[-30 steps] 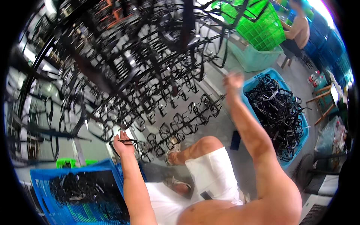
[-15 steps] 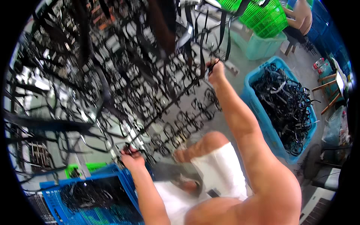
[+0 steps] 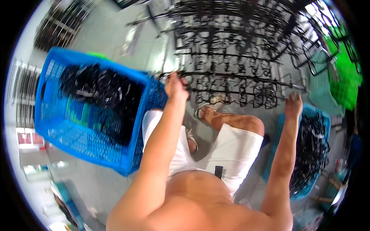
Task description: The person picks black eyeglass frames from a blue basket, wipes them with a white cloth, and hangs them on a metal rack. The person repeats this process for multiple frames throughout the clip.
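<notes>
Black looped pieces hang in rows from thin dark rods in front of me. My left hand [image 3: 177,87] is closed at the left end of a low rod [image 3: 231,91] strung with such loops. At its right end my right hand [image 3: 294,104] has its fingers curled in; blur softens the exact grip. Just above, a longer rod [image 3: 246,76] runs across between the two hands. Beside my left arm stands a blue plastic crate [image 3: 50,104] with a heap of black looped pieces [image 3: 104,86] inside.
Right of my right forearm is a light-blue crate [image 3: 325,119] filled with tangled black pieces [image 3: 310,150]. Further back on the right are a green basket [image 3: 343,75] and a pale teal tub [image 3: 322,90]. More loaded rods [image 3: 231,29] hang ahead.
My view has swung left, bringing the blue crate fully into sight. The held rod now lies nearly level across my knees' far side, away from the dense hanging rows.
</notes>
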`<state>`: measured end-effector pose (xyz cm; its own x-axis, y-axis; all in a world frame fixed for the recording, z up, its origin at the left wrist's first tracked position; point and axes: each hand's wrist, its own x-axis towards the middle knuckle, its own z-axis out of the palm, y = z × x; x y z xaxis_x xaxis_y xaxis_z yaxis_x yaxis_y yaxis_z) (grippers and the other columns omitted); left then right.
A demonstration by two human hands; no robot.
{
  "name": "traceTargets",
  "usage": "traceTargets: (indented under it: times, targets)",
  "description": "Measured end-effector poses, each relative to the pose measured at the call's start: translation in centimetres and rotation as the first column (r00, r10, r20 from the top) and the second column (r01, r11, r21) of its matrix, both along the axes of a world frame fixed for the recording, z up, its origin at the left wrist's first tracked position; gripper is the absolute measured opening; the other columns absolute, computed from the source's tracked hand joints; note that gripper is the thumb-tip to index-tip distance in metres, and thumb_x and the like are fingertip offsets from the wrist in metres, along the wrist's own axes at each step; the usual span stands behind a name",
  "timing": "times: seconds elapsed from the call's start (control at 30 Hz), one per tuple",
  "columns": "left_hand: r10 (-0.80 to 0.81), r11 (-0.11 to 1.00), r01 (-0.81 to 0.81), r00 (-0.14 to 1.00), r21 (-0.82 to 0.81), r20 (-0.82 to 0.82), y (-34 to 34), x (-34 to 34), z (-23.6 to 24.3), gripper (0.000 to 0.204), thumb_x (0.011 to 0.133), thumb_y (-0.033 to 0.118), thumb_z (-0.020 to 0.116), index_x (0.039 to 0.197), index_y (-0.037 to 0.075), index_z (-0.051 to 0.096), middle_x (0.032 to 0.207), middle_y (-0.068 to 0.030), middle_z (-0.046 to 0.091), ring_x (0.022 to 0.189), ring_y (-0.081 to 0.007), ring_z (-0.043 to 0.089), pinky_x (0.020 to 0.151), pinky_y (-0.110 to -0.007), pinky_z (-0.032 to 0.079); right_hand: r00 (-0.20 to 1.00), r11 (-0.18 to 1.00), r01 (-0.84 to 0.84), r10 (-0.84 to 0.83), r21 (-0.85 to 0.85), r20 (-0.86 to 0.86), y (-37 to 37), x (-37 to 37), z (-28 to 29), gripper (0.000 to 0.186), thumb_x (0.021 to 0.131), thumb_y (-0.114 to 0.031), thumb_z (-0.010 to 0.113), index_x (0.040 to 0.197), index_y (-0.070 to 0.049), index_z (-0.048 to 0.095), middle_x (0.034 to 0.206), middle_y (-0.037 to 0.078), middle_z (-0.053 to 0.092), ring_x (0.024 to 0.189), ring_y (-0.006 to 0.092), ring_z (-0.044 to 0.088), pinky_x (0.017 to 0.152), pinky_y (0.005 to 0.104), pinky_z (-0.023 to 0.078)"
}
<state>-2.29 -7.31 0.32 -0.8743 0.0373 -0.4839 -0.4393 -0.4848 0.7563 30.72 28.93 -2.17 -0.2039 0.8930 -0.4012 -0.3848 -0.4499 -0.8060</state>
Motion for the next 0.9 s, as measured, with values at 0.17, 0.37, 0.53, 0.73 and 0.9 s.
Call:
traceTargets:
  times: [0.17,0.37,0.53,0.73,0.9]
  targets:
    - [0.057,0.997,-0.059,0.996,-0.039,-0.063,-2.3,1.4,-3.0,0.023,0.094,0.027,0.047,0.084,0.007,0.053,0.064,-0.0059,0.056,0.046,-0.0142,0.050,0.040,-0.026,0.040,0.986,0.973,-0.168,0.164,0.157,0.039,-10.9,-1.3,2.3,0.040,0.094,-0.026,0.049,0.127,-0.004,0.045,0.112,0.008,0.058,0.105,0.0209,0.055,0.090,0.0334,0.041]
    - [-0.999,-0.010,0.921,-0.024,-0.389,-0.032,-7.5,16.3,6.5,0.021,0.083,0.013,0.049,0.097,0.000,0.058,0.084,-0.0084,0.061,0.074,-0.0173,0.062,0.066,-0.029,0.049,0.487,-0.227,-0.765,0.407,0.602,0.773,-27.9,-5.2,12.7,0.052,0.069,-0.008,0.071,0.116,-0.003,0.053,0.103,0.014,0.061,0.095,0.0254,0.062,0.091,0.0376,0.046]
    - [-0.977,-0.119,0.988,-0.134,-0.097,-0.166,-14.5,16.1,11.7,0.035,0.088,0.021,0.052,0.115,-0.001,0.053,0.092,-0.0065,0.063,0.086,-0.0148,0.061,0.079,-0.030,0.046,0.289,-0.161,-0.849,0.655,0.503,0.698,-32.2,-6.1,12.9,0.012,0.079,-0.009,0.065,0.080,0.001,0.060,0.063,0.009,0.059,0.056,0.0207,0.061,0.050,0.0281,0.046]
    - [-0.995,-0.087,0.511,-0.078,-0.855,0.054,-21.4,16.4,14.4,0.027,0.089,0.030,0.051,0.090,0.004,0.060,0.072,-0.0170,0.062,0.068,-0.0355,0.059,0.062,-0.040,0.046,-0.454,-0.531,-0.848,0.715,-0.009,0.532,-35.2,-6.7,16.2,0.029,0.085,-0.011,0.060,0.110,0.003,0.059,0.067,0.005,0.063,0.057,0.0090,0.058,0.053,0.0238,0.046]
    - [-0.997,-0.071,0.858,-0.044,-0.508,0.064,-24.2,13.7,15.4,0.028,0.090,0.028,0.049,0.089,0.005,0.064,0.074,-0.0116,0.064,0.067,-0.0225,0.062,0.065,-0.036,0.048,-0.422,-0.422,-0.907,0.906,-0.002,-0.014,-38.5,-6.7,14.5,0.046,0.083,-0.021,0.064,0.121,0.002,0.052,0.077,0.008,0.064,0.061,0.0109,0.059,0.054,0.0223,0.046]
